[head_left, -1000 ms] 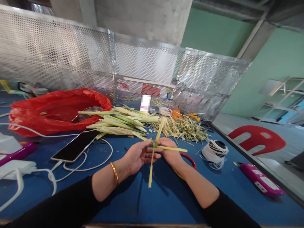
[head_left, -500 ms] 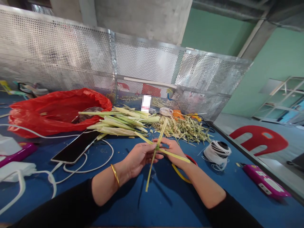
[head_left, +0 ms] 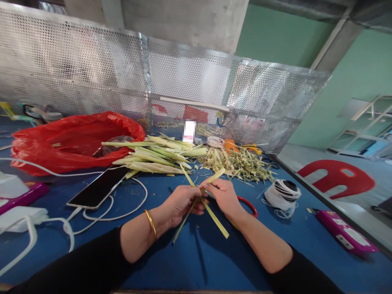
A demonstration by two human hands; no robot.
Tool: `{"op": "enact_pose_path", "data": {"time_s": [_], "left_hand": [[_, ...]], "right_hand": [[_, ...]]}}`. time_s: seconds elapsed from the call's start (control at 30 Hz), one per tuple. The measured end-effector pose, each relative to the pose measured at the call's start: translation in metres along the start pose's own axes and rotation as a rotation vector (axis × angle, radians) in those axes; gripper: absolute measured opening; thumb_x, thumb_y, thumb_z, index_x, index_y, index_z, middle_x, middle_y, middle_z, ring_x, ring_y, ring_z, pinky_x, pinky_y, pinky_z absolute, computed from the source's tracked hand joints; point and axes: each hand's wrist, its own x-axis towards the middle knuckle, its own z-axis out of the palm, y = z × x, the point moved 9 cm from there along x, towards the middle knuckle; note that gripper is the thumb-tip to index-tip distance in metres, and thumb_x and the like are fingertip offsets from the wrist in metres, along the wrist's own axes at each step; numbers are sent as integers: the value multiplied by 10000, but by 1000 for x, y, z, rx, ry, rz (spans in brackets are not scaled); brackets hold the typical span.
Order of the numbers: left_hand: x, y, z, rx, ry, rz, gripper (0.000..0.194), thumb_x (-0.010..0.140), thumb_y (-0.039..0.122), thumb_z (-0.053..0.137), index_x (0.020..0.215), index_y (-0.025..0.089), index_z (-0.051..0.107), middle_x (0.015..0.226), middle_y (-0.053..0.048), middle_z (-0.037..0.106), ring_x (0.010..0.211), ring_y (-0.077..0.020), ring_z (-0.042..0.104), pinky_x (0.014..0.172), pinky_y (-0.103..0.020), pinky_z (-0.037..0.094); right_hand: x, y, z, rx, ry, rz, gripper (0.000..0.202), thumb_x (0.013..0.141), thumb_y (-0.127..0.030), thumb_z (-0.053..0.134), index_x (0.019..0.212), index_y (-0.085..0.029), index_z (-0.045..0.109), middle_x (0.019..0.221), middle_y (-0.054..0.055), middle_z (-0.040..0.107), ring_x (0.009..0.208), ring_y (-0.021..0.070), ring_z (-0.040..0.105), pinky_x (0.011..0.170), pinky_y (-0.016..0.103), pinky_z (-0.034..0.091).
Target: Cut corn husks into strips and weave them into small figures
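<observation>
Since half a second ago: the strip cross (head_left: pixel 212 214) has turned; the arm that lay over the right wrist now points down toward the wearer, and the right hand (head_left: pixel 225 196) now pinches the upper-right arm.

Landmark = stalk pile (head_left: pixel 162 153). Strip cross sits in both hands, above the desk (head_left: pixel 159 269), on the near side of the pile around its right end. Left hand (head_left: pixel 183 202) is clamped thumb-on-fingers near the crossing; right is clamped just beside it. Can't tell if fingertips touch each other; crossing itself mostly hidden.

Risks, my read: left pinch eases while right pulls, crossing loosens. Strips look thin and fibrous; a hard fold could split one. Free arms stick out and could snag. Red loop handle (head_left: pixel 249 206), near side and right of pile, partly under the right forearm: a wrist could knock it. Cord spool (head_left: pixel 283 194), further right of pile, has loose loops that could catch a sleeve.

Text: purple pack (head_left: pixel 346 232), far right of pile, near side, has white lettering, too blurred to read. Tape roll (head_left: pixel 216 141), just right of pile's far end, has a printed face, illegible. No brand readable.
</observation>
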Motion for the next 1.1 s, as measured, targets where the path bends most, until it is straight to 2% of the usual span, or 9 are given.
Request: {"op": "enact_pose_path", "data": {"time_s": [0.23, 0.37, 0.47, 0.6, 0.67, 0.73, 0.83, 0.97, 1.1], "left_hand": [[2, 1, 0, 43, -17, 4, 121, 651, 156, 617, 721, 85, 685, 595, -22, 606, 473, -85, 532, 512, -221, 521], [1, 1, -3, 53, -9, 12, 94, 660, 148, 638, 711, 88, 688, 622, -38, 632, 476, -89, 542, 520, -224, 526], [0, 0, -3, 69, -27, 2, 139, 686, 195, 672, 762, 84, 704, 701, -77, 682, 491, -91, 562, 539, -225, 534], [-2, -1, 4, 127, -70, -5, 225, 756, 293, 638, 769, 77, 699, 743, -125, 711, 466, -97, 572, 542, -241, 537], [-3, -2, 7, 183, -67, -3, 253, 755, 327, 643, 730, 79, 689, 719, -125, 710, 433, -93, 562, 504, -231, 517], [-2, -3, 9, 236, -68, -2, 252, 732, 333, 663, 699, 84, 685, 685, -116, 709, 409, -93, 554, 471, -220, 492], [-2, -6, 13, 284, -72, -13, 197, 708, 287, 659, 696, 93, 690, 662, -104, 714, 405, -98, 557, 466, -225, 484], [-3, -8, 13, 307, -73, -34, 165, 678, 243, 652, 717, 88, 697, 708, -112, 727, 435, -104, 579, 503, -238, 499], [-6, -8, 17, 289, -149, -54, 177, 671, 251, 666, 734, 90, 706, 724, -107, 725, 464, -108, 592, 529, -246, 508]], "right_hand": [[-3, 8, -2, 55, 115, 77, 187, 731, -321, 601, 655, -180, 697, 592, 0, 639, 613, 159, 576, 636, 281, 445], [-1, 17, -2, 56, 79, 145, 220, 745, -351, 595, 686, -166, 699, 614, 14, 650, 624, 172, 586, 637, 295, 449], [3, 10, -19, -31, 137, 79, 280, 766, -371, 603, 913, -153, 701, 877, 68, 705, 817, 217, 629, 747, 330, 466], [0, -20, -50, -323, 358, -145, 609, 775, -404, 633, 1329, -196, 490, 1251, 134, 582, 1108, 279, 548, 857, 400, 443], [-2, -35, -42, -473, 312, -261, 463, 797, -397, 627, 1224, -221, 597, 1242, 128, 593, 1144, 290, 521, 930, 434, 395], [0, -37, -21, -533, 128, -288, 199, 820, -369, 613, 924, -239, 723, 1069, 83, 686, 1045, 266, 579, 996, 452, 330], [0, -18, 5, -425, -117, -117, 188, 800, -313, 624, 648, -224, 692, 741, 4, 707, 750, 188, 631, 915, 408, 401], [-2, -2, 5, -193, -67, 55, 163, 729, -294, 642, 601, -193, 634, 612, -17, 630, 533, 136, 548, 553, 271, 437], [-4, -11, -2, -216, 31, -48, 189, 726, -274, 625, 561, -195, 579, 634, -2, 609, 617, 151, 548, 616, 275, 424]]}}
